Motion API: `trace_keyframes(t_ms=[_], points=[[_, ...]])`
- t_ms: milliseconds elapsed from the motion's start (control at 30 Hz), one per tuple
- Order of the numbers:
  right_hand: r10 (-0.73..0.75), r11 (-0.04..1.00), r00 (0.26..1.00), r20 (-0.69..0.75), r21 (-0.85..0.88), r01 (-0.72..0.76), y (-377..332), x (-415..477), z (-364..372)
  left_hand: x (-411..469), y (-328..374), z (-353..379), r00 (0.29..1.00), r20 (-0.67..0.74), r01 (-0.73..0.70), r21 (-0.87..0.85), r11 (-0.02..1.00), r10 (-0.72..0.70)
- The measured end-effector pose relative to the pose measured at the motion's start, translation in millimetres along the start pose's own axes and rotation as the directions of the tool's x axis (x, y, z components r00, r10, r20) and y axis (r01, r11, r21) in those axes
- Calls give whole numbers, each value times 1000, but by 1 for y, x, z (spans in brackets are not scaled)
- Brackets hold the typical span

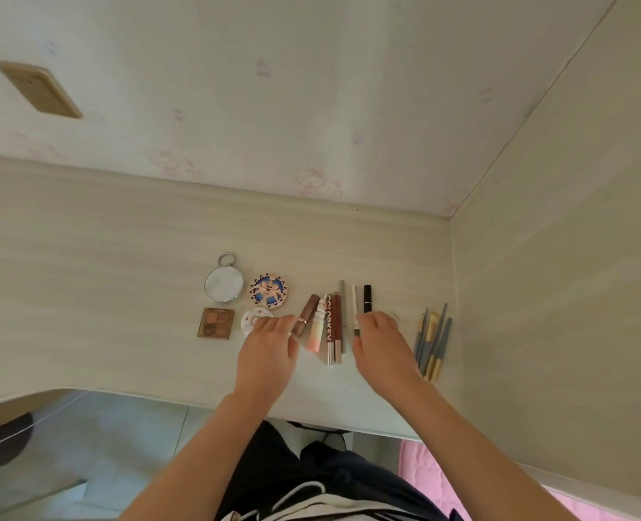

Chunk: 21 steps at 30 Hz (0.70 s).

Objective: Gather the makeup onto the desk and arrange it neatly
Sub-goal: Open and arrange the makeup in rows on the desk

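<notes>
1. A person stands at a pale wood-grain desk point(104, 295), both bare arms reaching forward over a row of makeup.
2. The left hand point(270, 349) rests palm down with its fingers loosely curled, the fingertips at a white floral compact point(253, 320) and beside a brown lipstick tube point(306, 314); whether it pinches anything cannot be told.
3. The right hand point(381, 345) hovers palm down, fingers bent, over the near end of a white pencil point(355, 302) and a black tube point(367, 298) (its grip, if any, is hidden).
4. Between the hands lie a pink-to-white gradient tube point(317, 330), a maroon lettered tube point(330, 325) and a slim grey stick point(342, 295), set side by side and roughly parallel.
5. To the left sit a round mirror point(224, 284) with a ring, a blue-and-pink patterned compact point(268, 289) and a square eyeshadow palette point(216, 322).
6. At the right, near the side panel point(555, 276), a cluster of grey and gold-handled brushes point(433, 342) lies close together.
7. On the wall behind, a tan plate point(39, 88) is mounted above the desk.
</notes>
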State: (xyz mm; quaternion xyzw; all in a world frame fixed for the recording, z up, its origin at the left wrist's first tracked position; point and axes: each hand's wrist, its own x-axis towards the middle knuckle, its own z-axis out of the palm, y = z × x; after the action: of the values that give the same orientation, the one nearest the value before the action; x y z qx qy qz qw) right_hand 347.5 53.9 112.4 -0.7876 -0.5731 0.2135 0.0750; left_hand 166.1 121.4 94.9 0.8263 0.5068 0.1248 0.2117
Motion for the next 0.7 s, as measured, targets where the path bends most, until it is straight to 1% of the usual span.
trace_keyframes(t_ms=[67,133,233,300,433,500,600,700], points=[[-20,1000,1000,1,-9,20,-20,7,3,4,-16,-7,1000,-13,17,11,1000,-17],[-58,998,998,-3,-28,58,-39,15,10,10,-32,-15,999,-35,41,-15,999,-41],[-57,998,998,-13,-3,57,-68,29,21,22,-59,-29,998,-32,56,-2,998,-56],[-41,999,999,0,11,41,-88,39,27,31,-79,-40,996,2,86,-2,996,-86],[-2,999,1000,6,33,2,-126,56,39,56,-120,-62,973,66,225,-79,971,-220],[27,999,999,-20,22,-27,-144,68,47,69,-139,-70,958,99,280,-117,953,-269],[70,997,997,-24,-32,-71,-169,88,59,85,-158,-75,942,185,306,-134,943,-279],[150,986,986,-78,-65,-155,-181,111,67,100,-166,-71,931,270,281,-107,954,-244]])
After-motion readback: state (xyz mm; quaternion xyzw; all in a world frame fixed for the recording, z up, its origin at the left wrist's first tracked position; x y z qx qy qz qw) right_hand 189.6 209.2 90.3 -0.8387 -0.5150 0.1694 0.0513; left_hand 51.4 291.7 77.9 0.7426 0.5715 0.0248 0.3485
